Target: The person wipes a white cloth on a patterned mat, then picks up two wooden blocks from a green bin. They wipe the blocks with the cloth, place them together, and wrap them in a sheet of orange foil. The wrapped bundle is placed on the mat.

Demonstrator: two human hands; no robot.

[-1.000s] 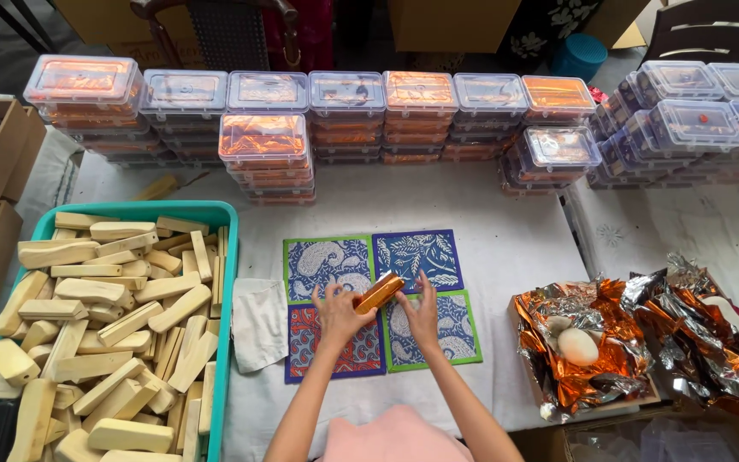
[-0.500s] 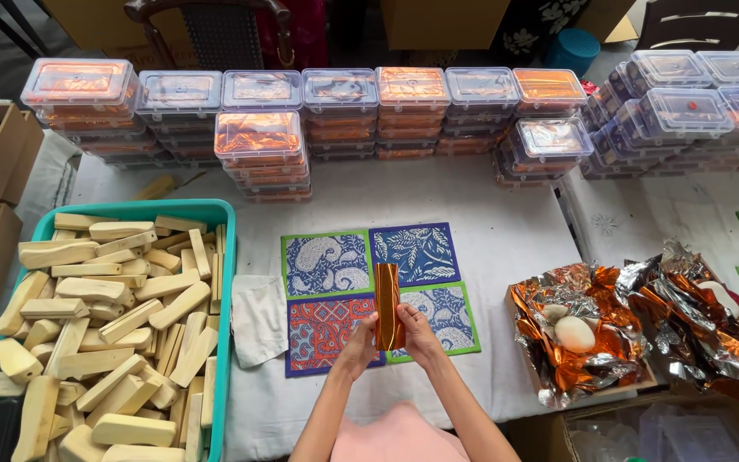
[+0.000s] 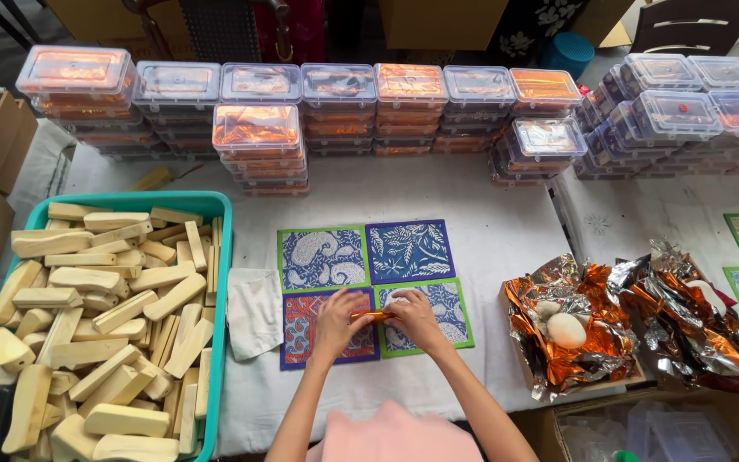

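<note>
I am closing the grip of my left hand (image 3: 335, 321) and right hand (image 3: 416, 318) on either end of a copper foil-wrapped piece (image 3: 372, 316), its long axis lying crosswise between them, just above the patterned mats (image 3: 322, 257) on the tabletop (image 3: 506, 231).

A craft packing workshop: stacked plastic boxes (image 3: 258, 128), tub of wooden blocks (image 3: 104, 316).

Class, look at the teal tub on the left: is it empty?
No, the teal tub is heaped with pale wooden blocks, piled to its rim.
</note>
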